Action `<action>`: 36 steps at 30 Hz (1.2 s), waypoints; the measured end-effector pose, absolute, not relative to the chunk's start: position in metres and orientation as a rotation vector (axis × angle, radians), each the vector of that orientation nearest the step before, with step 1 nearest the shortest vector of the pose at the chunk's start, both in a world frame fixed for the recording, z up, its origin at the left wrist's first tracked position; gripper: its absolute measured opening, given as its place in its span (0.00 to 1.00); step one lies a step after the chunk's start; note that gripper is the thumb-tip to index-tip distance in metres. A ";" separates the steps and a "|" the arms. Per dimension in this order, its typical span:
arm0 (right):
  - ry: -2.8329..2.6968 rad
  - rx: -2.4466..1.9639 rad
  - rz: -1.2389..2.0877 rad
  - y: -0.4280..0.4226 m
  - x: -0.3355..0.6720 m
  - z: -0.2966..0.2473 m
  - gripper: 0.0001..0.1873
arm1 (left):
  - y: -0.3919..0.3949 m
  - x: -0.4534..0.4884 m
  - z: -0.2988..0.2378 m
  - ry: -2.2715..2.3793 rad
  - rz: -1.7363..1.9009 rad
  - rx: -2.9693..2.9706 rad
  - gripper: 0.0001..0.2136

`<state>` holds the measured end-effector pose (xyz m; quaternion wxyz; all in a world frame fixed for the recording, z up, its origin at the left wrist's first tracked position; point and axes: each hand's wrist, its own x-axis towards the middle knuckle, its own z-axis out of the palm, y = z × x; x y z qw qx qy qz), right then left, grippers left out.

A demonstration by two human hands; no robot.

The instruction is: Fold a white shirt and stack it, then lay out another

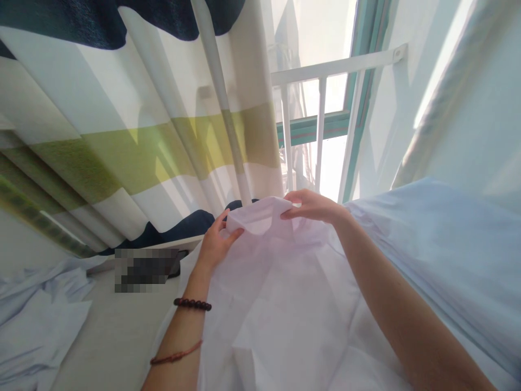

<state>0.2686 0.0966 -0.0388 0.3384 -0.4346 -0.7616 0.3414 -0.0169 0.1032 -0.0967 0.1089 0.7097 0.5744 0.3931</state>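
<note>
A white collared garment, which looks like a shirt [293, 309], lies spread out in front of me with its collar at the far end. My left hand [215, 241] holds the left end of the collar, thumb on the near side and fingers behind the cloth. At the collar's right end, my right hand [311, 206] pinches the fabric between thumb and fingers. Between the hands the collar [260, 214] stands raised in a curved band. Folds in the cloth hide part of the fingers.
Striped curtains [183, 136] hang on the left and beyond the garment. A white railing [321, 119] stands before a bright window. Crumpled white cloth [36, 320] lies at left, near a dark pixelated object [146, 269]. Pale blue-white fabric [448, 239] rises on the right.
</note>
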 end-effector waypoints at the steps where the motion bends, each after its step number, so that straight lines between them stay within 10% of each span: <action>1: -1.977 -1.107 0.896 0.096 0.269 -0.038 0.10 | 0.101 -0.022 -0.088 1.624 1.161 2.082 0.27; 14: -1.722 -0.960 0.531 0.098 0.249 -0.040 0.14 | 0.077 -0.027 -0.055 1.527 1.437 1.987 0.16; 22: -1.573 -0.705 0.972 0.094 0.249 -0.038 0.25 | 0.078 -0.020 -0.052 1.382 1.658 2.014 0.12; 28: -1.581 -0.734 0.807 0.089 0.247 -0.031 0.13 | 0.070 -0.008 -0.043 1.588 1.955 2.042 0.16; 36: -1.612 -1.029 0.645 0.102 0.247 -0.047 0.16 | 0.085 -0.033 -0.054 1.304 1.146 2.067 0.19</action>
